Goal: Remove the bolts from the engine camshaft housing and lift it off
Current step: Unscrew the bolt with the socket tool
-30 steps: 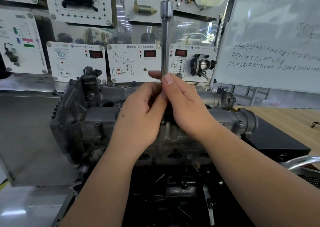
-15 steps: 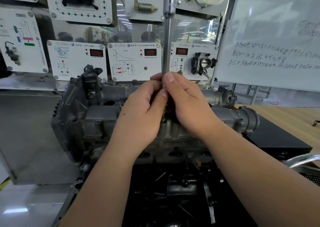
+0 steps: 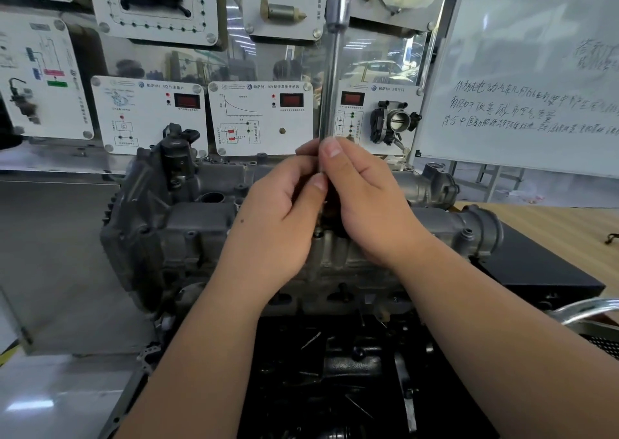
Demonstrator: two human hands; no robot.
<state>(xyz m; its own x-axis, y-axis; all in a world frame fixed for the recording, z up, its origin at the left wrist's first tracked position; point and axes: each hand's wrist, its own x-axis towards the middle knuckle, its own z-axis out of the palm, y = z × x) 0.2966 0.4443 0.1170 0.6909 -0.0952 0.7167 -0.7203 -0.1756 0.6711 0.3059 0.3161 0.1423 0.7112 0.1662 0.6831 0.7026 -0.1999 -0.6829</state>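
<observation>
Both hands meet over the camshaft housing (image 3: 201, 224), which sits bolted atop the engine at the tabletop's near edge. The left hand (image 3: 278, 217) and right hand (image 3: 365, 204) each pinch the lower shaft of a long upright socket extension (image 3: 330, 80), apparently steadying and twirling it by finger on a bolt hidden beneath them. Beyond stand sensor display panels (image 3: 261, 118).

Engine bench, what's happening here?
A person is working on the camshaft housing with both bare hands. The left hand and right hand pinch the lower end of a long metal extension bar that stands upright over the housing's middle. Its tip is hidden. The housing sits on the engine, not yet lifted.
</observation>
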